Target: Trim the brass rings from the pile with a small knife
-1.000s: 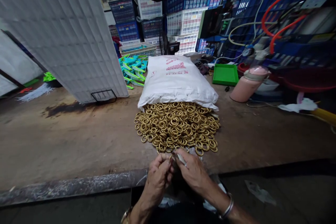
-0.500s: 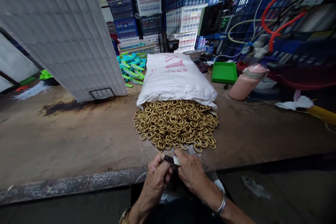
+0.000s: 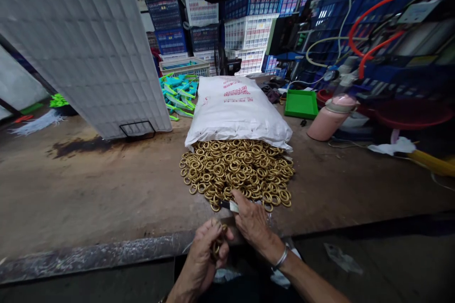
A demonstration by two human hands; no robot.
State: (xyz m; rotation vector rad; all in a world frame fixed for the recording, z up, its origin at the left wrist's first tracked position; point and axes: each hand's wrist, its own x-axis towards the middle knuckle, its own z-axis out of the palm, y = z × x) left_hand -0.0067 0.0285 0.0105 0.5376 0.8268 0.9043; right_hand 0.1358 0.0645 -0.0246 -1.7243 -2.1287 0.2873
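A heap of gold-coloured rings point(image 3: 238, 170) spills from under the front edge of a white printed sack point(image 3: 238, 113). My left hand point(image 3: 204, 255) is in front of the table edge, its fingers closed around a few gold-coloured rings point(image 3: 216, 248). At the near side of the heap is my right hand point(image 3: 252, 222), with the index finger stretched out to touch the rings there. That same hand grips a small knife-like tool point(image 3: 229, 205), black at the end and pale next to the fingers. Its other end is hidden in the palm.
A tall white padded panel point(image 3: 88, 57) stands on the left of the table. Teal and lime pieces point(image 3: 177, 92) lie behind it. To the right are a green tray point(image 3: 301, 104) and a pink bottle point(image 3: 329, 120). Stacked crates point(image 3: 249, 33) fill the background.
My hands have moved apart. The right went forward to the heap with the tool; the left drew back slightly with rings in its fingers. The view has tilted slightly.
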